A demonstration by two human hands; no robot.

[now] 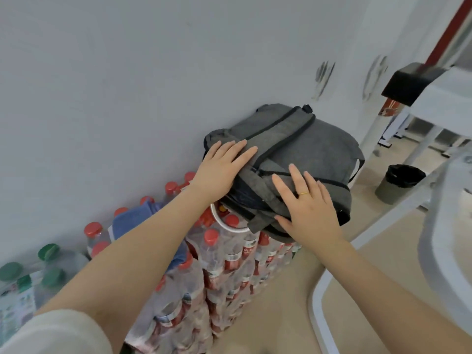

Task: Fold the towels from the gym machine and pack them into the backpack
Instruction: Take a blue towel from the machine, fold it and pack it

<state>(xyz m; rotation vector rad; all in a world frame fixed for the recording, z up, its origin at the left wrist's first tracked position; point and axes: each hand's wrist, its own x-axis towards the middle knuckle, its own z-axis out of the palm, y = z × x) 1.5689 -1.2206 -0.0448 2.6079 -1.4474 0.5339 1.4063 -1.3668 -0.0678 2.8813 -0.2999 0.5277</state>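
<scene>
- The grey backpack (pixel 301 149) lay flat on top of a stack of shrink-wrapped water bottles (pixel 229 261), close against the pale wall (pixel 127 85).
- Its long axis ran from the near-left end by the hands toward the far right; whether its zips were shut could not be told, and nothing inside it was visible.
- The left hand (pixel 219 172) rested on the bag's near-left end with fingers straight and spread, holding nothing.
- The right hand (pixel 311 210), a gold ring on one finger, pressed flat on the near edge over a grey strap (pixel 265 200), fingers likewise straight.
- A blue towel (pixel 132 221) lay on the red-capped bottles to the left, partly hidden behind the left forearm.
- Green-capped bottles (pixel 30 279) stood further left.
- A white round rim (pixel 229 226) showed under the bag.
- Beyond, on the tan floor, stood a grey bin (pixel 398 185) with a black liner, near a white machine frame (pixel 434 139).
</scene>
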